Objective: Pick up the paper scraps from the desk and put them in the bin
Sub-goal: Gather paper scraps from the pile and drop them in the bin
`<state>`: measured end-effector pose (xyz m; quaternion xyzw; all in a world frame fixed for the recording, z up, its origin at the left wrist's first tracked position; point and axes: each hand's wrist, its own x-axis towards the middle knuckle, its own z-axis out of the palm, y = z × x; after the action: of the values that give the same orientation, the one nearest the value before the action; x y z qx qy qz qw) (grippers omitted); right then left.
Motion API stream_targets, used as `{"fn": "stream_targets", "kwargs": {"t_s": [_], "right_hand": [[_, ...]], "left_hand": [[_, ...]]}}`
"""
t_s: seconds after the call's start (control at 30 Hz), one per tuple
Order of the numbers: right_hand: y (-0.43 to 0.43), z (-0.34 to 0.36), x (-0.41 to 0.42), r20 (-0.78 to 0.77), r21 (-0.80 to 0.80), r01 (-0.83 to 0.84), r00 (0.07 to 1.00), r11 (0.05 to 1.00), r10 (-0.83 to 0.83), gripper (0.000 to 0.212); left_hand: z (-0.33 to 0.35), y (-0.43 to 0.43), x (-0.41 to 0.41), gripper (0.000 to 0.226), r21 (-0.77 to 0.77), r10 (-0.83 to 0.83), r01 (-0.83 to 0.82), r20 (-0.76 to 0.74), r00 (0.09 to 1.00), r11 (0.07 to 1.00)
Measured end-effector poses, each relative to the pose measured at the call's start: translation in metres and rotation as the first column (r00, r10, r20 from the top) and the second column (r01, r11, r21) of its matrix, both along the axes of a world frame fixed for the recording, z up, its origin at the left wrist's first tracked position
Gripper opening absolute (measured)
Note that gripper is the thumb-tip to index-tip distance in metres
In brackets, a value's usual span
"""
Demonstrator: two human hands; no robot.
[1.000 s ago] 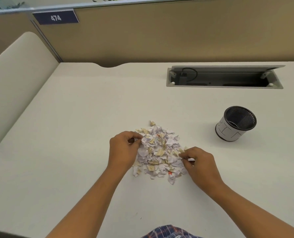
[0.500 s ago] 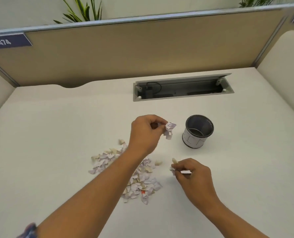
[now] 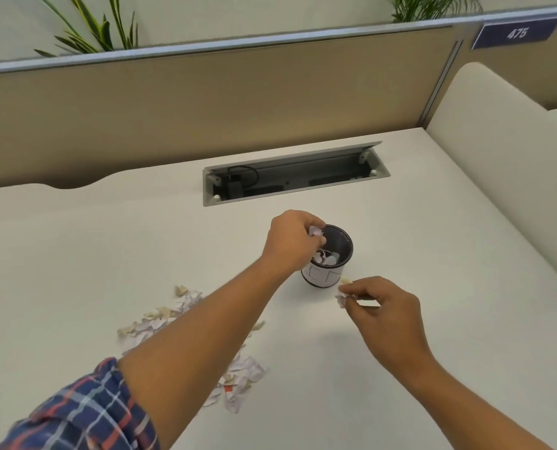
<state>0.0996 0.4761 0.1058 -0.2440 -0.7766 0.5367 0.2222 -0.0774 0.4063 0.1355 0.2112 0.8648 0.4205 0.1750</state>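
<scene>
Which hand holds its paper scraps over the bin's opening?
The left hand, poised over the bin; the right hand pinches its scraps beside the bin, outside the rim.

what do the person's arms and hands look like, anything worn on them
The left arm wears a plaid sleeve, navy with red and pale lines, bunched up near the elbow, so the forearm is bare. The right arm shows no sleeve within the frame. The left hand and right hand are bare: no gloves, and no watch or rings that can be seen.
</scene>
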Motion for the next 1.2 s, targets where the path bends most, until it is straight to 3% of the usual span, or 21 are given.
{"fn": "stream_targets", "kwargs": {"t_s": [0.17,0.3,0.4,0.53,0.7,0.97,1.1,1.2], "right_hand": [[0.029,0.015,-0.025,0.053,0.096,-0.021,0.998,0.995,0.016,0.014],[0.044,0.026,-0.056,0.128,0.261,-0.084,0.990,0.962,0.051,0.014],[0.049,0.033,-0.079,0.273,0.400,-0.198,0.958,0.895,0.090,0.017],[0.051,0.040,-0.100,0.445,0.451,-0.336,0.888,0.827,0.118,0.017],[0.052,0.049,-0.107,0.438,0.486,-0.322,0.894,0.812,0.092,0.022],[0.007,0.037,-0.082,0.351,0.287,-0.356,0.903,0.889,0.248,0.022],[-0.040,0.001,-0.064,0.468,0.193,-0.497,0.804,0.846,0.365,0.016],[-0.075,-0.025,-0.056,0.589,0.161,-0.543,0.723,0.824,0.361,0.032]], "left_hand": [[-0.002,-0.002,0.002,0.059,-0.025,-0.025,0.026,0.043,0.999,0.999],[-0.001,-0.009,0.004,0.043,-0.015,-0.011,0.011,0.050,0.999,1.000],[0.001,-0.015,0.005,0.032,-0.003,0.009,-0.009,0.038,0.999,1.000],[0.003,-0.024,0.004,0.026,0.004,0.038,-0.038,0.026,0.999,0.999],[-0.001,-0.047,0.002,0.026,0.024,0.075,-0.076,0.046,0.996,0.997],[-0.023,-0.132,0.025,0.035,0.089,0.198,-0.203,0.066,0.978,0.975],[-0.039,-0.191,0.040,0.050,0.053,0.360,-0.362,0.036,0.932,0.931],[-0.051,-0.233,0.050,0.052,0.005,0.467,-0.468,0.047,0.883,0.884]]}}
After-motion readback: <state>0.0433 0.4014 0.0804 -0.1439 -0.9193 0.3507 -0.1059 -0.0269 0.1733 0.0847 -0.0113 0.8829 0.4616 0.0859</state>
